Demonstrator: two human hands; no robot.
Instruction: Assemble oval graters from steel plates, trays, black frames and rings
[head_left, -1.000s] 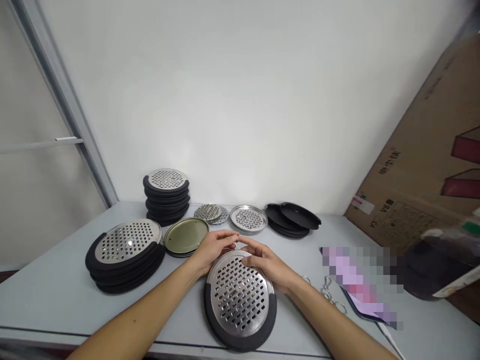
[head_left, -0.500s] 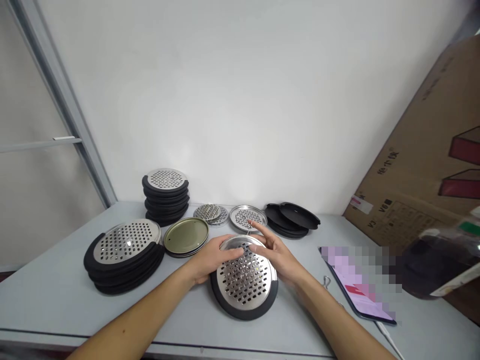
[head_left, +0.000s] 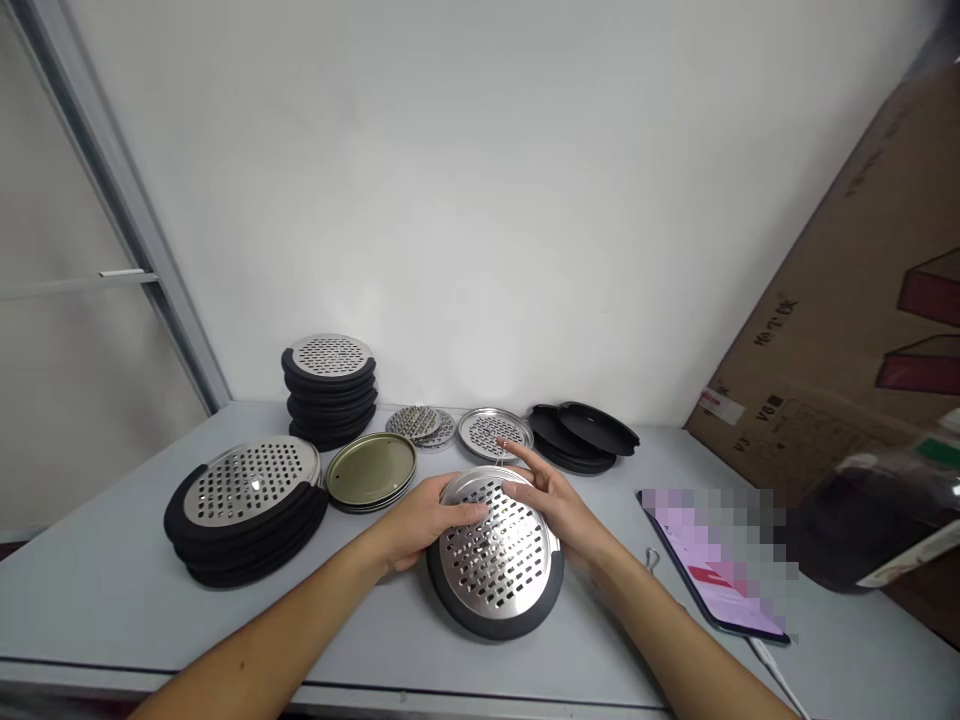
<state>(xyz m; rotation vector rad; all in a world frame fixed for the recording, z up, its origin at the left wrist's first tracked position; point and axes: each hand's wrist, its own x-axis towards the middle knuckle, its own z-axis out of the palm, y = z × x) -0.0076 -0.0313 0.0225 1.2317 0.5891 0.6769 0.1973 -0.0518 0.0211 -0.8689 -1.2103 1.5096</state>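
Observation:
Between my hands sits a round metal grater (head_left: pixel 496 560) with rows of slots and a black rim along its near edge. My left hand (head_left: pixel 435 515) grips its left side, thumb lying on the perforated face. On the far right side my right hand (head_left: pixel 551 500) holds it, thumb on top and index finger stretched out past the far edge. The fingers beneath the disc are hidden. Just behind it lies a perforated metal disc (head_left: pixel 480 432) with a raised rim. Left of my left hand is a short stack of olive-gold round plates (head_left: pixel 373 470).
Black-rimmed graters are stacked at the near left (head_left: pixel 247 500) and taller at the back left (head_left: pixel 330 385). Small perforated discs (head_left: pixel 416 424) and black round trays (head_left: pixel 592 430) lie near the wall. Rightward are a phone (head_left: pixel 712 570), a dark bottle (head_left: pixel 862 520) and a cardboard box (head_left: pixel 817 330).
The grater has shifted slightly right and its face catches more light. More of its black rim shows seated around the near right edge. Both hands keep hold of it.

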